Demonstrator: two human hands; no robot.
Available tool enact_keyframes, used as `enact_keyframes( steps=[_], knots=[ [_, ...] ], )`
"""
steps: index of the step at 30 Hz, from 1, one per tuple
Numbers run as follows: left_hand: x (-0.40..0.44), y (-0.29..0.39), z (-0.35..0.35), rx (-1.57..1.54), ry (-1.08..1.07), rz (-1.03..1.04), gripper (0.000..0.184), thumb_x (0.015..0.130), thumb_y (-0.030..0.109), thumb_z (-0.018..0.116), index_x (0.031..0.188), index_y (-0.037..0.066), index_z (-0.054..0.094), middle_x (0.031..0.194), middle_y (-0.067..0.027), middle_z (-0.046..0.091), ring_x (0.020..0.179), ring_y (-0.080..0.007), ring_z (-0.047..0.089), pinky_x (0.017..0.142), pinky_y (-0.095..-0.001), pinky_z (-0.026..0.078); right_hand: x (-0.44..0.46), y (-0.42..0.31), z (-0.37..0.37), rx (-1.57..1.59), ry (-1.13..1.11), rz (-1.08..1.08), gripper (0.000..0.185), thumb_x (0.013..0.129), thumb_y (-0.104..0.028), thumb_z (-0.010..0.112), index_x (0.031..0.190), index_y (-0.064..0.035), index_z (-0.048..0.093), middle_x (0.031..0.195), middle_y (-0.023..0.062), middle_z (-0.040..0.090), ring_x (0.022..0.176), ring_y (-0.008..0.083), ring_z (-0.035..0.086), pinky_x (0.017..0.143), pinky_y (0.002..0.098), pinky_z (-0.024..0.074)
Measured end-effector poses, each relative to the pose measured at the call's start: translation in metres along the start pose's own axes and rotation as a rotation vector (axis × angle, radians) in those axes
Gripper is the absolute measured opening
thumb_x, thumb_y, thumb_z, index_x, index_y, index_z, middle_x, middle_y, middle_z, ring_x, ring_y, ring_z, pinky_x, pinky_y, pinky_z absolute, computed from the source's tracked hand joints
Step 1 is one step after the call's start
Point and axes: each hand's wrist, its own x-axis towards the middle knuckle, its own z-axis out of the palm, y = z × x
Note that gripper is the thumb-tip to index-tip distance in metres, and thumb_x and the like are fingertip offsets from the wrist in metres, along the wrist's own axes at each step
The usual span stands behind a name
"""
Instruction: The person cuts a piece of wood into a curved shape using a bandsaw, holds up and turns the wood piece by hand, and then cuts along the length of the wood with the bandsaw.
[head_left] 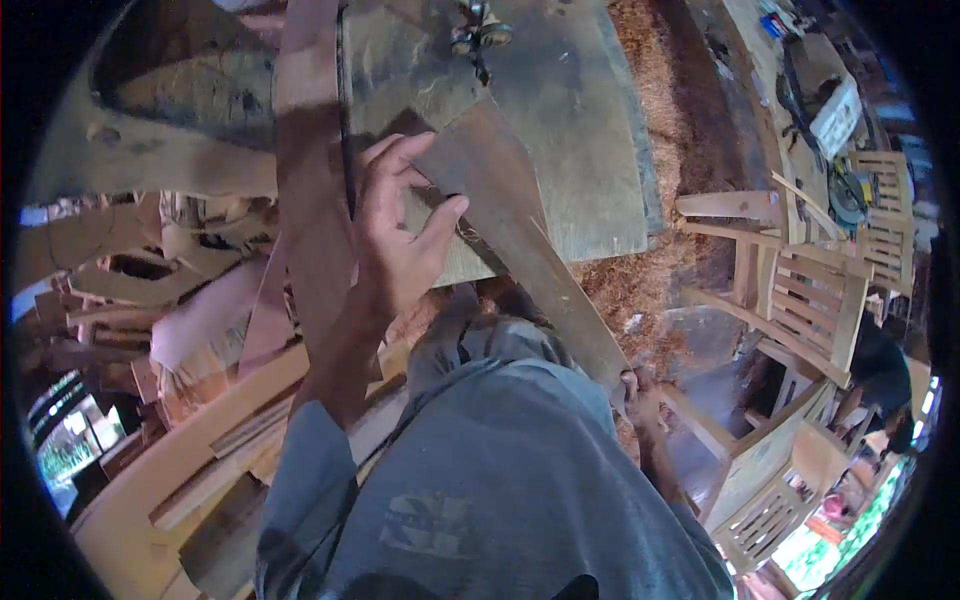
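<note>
A long wooden board (505, 190) lies slantwise over the worn metal worktable (600, 150), its near end reaching past the table's edge toward my body. My right hand (643, 395) is closed around that near end, low on the right. Beside the board's far end, my left hand (405, 225) is open, thumb and fingers apart and curved. Its fingertips are close to the board's left edge; whether they touch it I cannot tell. At the table's far side stands a metal guide with round parts (482, 38). A tall brown plank (310, 150) runs along the table's left side.
Wood shavings (645, 100) cover the strip right of the table. Slatted wooden chairs (810, 290) stand at the right, with a person (885, 375) beyond them. Cut wood pieces (150, 270) are piled at the left. A long pale timber (190, 450) lies at lower left.
</note>
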Motion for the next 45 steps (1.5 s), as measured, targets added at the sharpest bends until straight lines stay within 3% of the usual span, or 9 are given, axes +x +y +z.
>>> enact_keyframes(
  steps=[4, 10, 14, 16, 18, 20, 23, 32, 45],
  knots=[
    [0.025, 0.03, -0.004, -0.091, -0.057, 0.07, 0.074, 0.079, -0.017, 0.077, 0.145, 0.002, 0.049, 0.144, -0.0128, 0.048, 0.126, -0.0212, 0.057, 0.105, -0.0356, 0.048, -0.011, -0.021, 0.005, 0.041, 0.17, -0.086, 0.046, 0.103, -0.048, 0.063, 0.092, -0.004, 0.07, 0.081, 0.0173, 0.067, 0.076, 0.036, 0.065, 0.07, 0.0455, 0.0496],
    [0.067, 0.074, 0.013, -0.06, -0.173, 0.284, 0.075, 0.08, -0.018, 0.076, 0.146, 0.001, 0.046, 0.147, -0.0134, 0.048, 0.13, -0.024, 0.055, 0.109, -0.0401, 0.05, -0.025, -0.03, 0.005, 0.134, 0.39, -0.131, 0.045, 0.1, -0.043, 0.069, 0.079, -0.0031, 0.064, 0.067, 0.0151, 0.052, 0.063, 0.0321, 0.054, 0.059, 0.0443, 0.0409],
    [0.097, 0.092, 0.054, -0.269, -0.223, 0.494, 0.067, 0.083, -0.011, 0.079, 0.143, 0.0, 0.051, 0.148, -0.0159, 0.046, 0.127, -0.02, 0.055, 0.101, -0.0338, 0.05, -0.041, -0.039, -0.007, 0.048, 0.591, -0.235, 0.047, 0.099, -0.041, 0.069, 0.074, -0.0024, 0.06, 0.064, 0.0152, 0.051, 0.059, 0.0338, 0.053, 0.057, 0.0459, 0.0395],
    [0.105, 0.113, 0.077, -0.361, -0.264, 0.359, 0.067, 0.085, -0.011, 0.077, 0.145, -0.001, 0.05, 0.15, -0.016, 0.046, 0.129, -0.0209, 0.055, 0.104, -0.0341, 0.049, -0.054, -0.037, -0.008, 0.068, 0.62, -0.202, 0.048, 0.099, -0.041, 0.07, 0.072, -0.0024, 0.059, 0.063, 0.0153, 0.05, 0.058, 0.0344, 0.052, 0.056, 0.0461, 0.0393],
    [0.116, 0.132, 0.104, -0.427, -0.325, 0.425, 0.067, 0.085, -0.011, 0.077, 0.145, -0.002, 0.05, 0.15, -0.0158, 0.045, 0.13, -0.0212, 0.054, 0.106, -0.0348, 0.048, -0.069, -0.033, -0.01, 0.081, 0.655, -0.17, 0.049, 0.099, -0.04, 0.07, 0.071, -0.0024, 0.058, 0.062, 0.0155, 0.049, 0.056, 0.035, 0.051, 0.056, 0.0464, 0.0391],
    [0.125, 0.151, 0.135, -0.502, -0.384, 0.492, 0.066, 0.086, -0.011, 0.077, 0.145, -0.002, 0.049, 0.15, -0.0156, 0.045, 0.132, -0.0216, 0.054, 0.107, -0.0355, 0.047, -0.081, -0.035, -0.008, 0.103, 0.722, -0.144, 0.057, 0.104, -0.048, 0.062, 0.073, -0.001, 0.054, 0.062, 0.0142, 0.042, 0.054, 0.026, 0.045, 0.052, 0.0419, 0.0341],
    [0.131, 0.179, 0.183, -0.609, -0.463, 0.652, 0.064, 0.087, -0.012, 0.075, 0.144, -0.003, 0.049, 0.149, -0.0151, 0.047, 0.133, -0.0216, 0.053, 0.11, -0.0358, 0.045, -0.102, -0.057, -0.012, 0.14, 0.812, -0.035, 0.056, 0.102, -0.045, 0.066, 0.069, -0.0021, 0.051, 0.061, 0.0161, 0.043, 0.053, 0.0318, 0.045, 0.052, 0.0439, 0.0355],
    [0.095, 0.231, 0.306, -0.889, -0.766, 0.6, 0.062, 0.088, -0.011, 0.075, 0.144, -0.005, 0.05, 0.151, -0.0174, 0.049, 0.135, -0.0245, 0.054, 0.113, -0.0387, 0.046, -0.185, -0.052, 0.057, 0.301, 0.968, 0.253, 0.049, 0.099, -0.033, 0.07, 0.066, -0.0037, 0.049, 0.061, 0.0185, 0.04, 0.051, 0.0355, 0.043, 0.05, 0.0447, 0.0349],
    [0.058, 0.267, 0.407, -1.074, -0.98, 0.408, 0.061, 0.088, -0.012, 0.075, 0.144, -0.006, 0.051, 0.153, -0.0213, 0.052, 0.135, -0.0243, 0.056, 0.113, -0.0371, 0.046, -0.23, -0.124, 0.012, 0.372, 1.047, 0.451, 0.045, 0.098, -0.03, 0.069, 0.065, -0.0032, 0.052, 0.06, 0.0194, 0.044, 0.049, 0.036, 0.046, 0.05, 0.046, 0.035]
  ],
)
